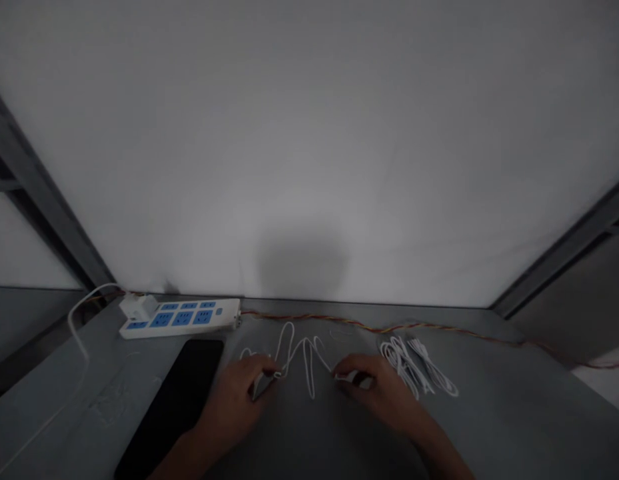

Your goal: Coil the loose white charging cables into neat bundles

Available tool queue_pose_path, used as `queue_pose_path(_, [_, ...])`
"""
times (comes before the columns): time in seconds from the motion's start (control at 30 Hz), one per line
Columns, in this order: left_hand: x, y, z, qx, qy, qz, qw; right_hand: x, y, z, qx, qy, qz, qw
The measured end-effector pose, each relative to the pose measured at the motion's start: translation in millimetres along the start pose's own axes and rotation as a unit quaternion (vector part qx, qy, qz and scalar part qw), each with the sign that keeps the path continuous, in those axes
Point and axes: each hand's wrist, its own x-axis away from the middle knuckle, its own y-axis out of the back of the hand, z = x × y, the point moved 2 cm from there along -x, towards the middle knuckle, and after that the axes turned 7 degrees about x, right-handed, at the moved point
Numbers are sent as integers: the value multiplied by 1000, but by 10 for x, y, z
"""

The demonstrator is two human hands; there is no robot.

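Observation:
A thin white cable [310, 373] lies in loose zigzag bends on the grey table between my two hands. My left hand [244, 390] pinches one part of it between thumb and fingers, and a loop of it rises just beyond the fingertips. On the other side, my right hand [366, 380] is closed in a pinch on another stretch of the same cable, perhaps near an end. What sits right between the right fingertips is too dark to make out. Part of the cable passes behind the left hand.
A white power strip [224, 325] with blue sockets holds a white charger [139, 307] at the back left. A black phone-like slab [174, 400] lies by my left forearm. Bundled white cables [402, 363] rest right of my right hand. Twisted red-yellow wire [309, 317] runs along the back.

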Motion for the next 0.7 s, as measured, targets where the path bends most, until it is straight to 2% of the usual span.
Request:
queue_pose_path(0.2, [4, -12, 11, -10, 8, 9, 1000, 6, -16, 4, 3, -10, -9, 1000])
queue_pose_path(0.4, [-5, -6, 6, -11, 14, 8, 1000, 3, -22, -2, -3, 16, -7, 1000])
queue_pose_path(0.7, [29, -40, -6, -12, 11, 19, 1000, 3, -25, -11, -6, 14, -1, 1000])
